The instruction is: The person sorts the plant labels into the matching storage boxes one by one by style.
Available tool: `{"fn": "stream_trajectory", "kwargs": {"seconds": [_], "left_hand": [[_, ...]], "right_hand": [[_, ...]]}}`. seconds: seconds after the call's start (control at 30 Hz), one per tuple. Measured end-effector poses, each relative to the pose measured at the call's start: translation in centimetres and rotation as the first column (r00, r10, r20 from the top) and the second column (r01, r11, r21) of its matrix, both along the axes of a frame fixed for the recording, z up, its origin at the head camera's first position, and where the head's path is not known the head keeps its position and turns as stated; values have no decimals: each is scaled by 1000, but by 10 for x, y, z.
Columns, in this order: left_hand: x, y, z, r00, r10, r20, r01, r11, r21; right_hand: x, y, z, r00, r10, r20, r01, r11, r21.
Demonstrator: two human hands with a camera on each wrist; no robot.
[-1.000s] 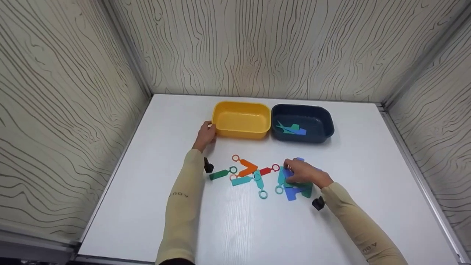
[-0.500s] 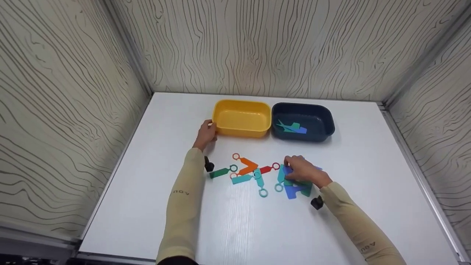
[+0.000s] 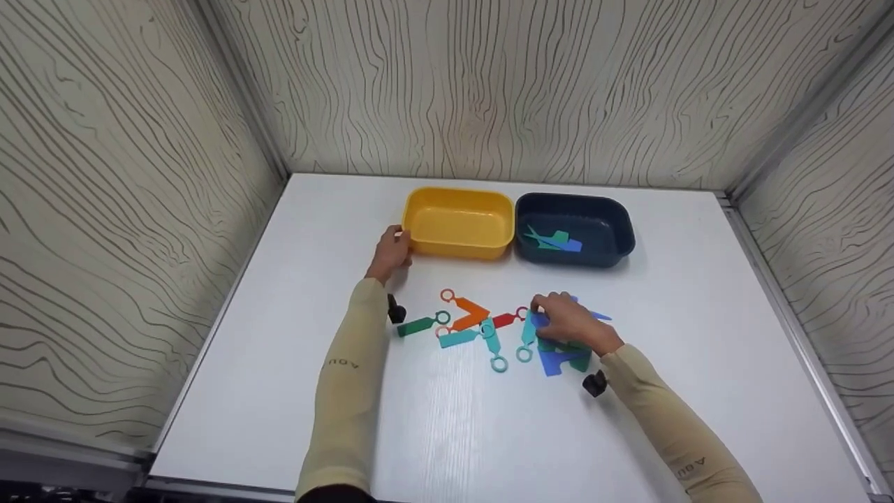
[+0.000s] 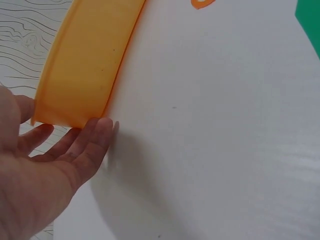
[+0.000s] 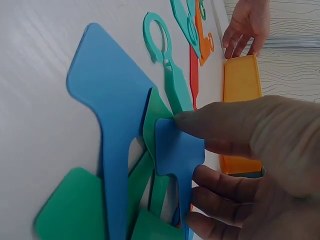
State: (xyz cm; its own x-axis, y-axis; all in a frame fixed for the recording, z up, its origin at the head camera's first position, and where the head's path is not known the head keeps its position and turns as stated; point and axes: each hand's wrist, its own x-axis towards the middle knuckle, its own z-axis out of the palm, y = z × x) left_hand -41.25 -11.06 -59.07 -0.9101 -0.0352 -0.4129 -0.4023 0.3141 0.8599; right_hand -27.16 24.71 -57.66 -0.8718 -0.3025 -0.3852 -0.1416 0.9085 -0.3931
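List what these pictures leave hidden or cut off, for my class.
Head: blue and green flat plastic pieces, partly under the right hand.
Left wrist: inside of the yellow rectangular plastic tub, behind its wall.
Left wrist: green flat plastic piece, cut at the upper right corner.
Right wrist: large blue plastic paddle, cut by the bottom edge.

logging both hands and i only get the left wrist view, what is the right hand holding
Observer: The right hand holds a blue piece.
Operator: ok and what stands next to the yellow bin
Observer: A dark blue bin, on its right in the head view.
Operator: any red pieces on the table
Observer: Yes, one red piece, its ring end near the right hand.
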Motion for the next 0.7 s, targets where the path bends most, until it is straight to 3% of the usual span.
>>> {"fn": "stream_trajectory", "kwargs": {"seconds": [0.3, 0.7], "left_hand": [[0, -1, 0, 999, -18, -39, 19, 1000, 16], [-2, -2, -6, 994, -21, -107, 23, 1000, 19]], "right_hand": [[5, -7, -1, 997, -49, -56, 47, 998, -35], [10, -15, -7, 978, -140, -153, 112, 978, -177]]}}
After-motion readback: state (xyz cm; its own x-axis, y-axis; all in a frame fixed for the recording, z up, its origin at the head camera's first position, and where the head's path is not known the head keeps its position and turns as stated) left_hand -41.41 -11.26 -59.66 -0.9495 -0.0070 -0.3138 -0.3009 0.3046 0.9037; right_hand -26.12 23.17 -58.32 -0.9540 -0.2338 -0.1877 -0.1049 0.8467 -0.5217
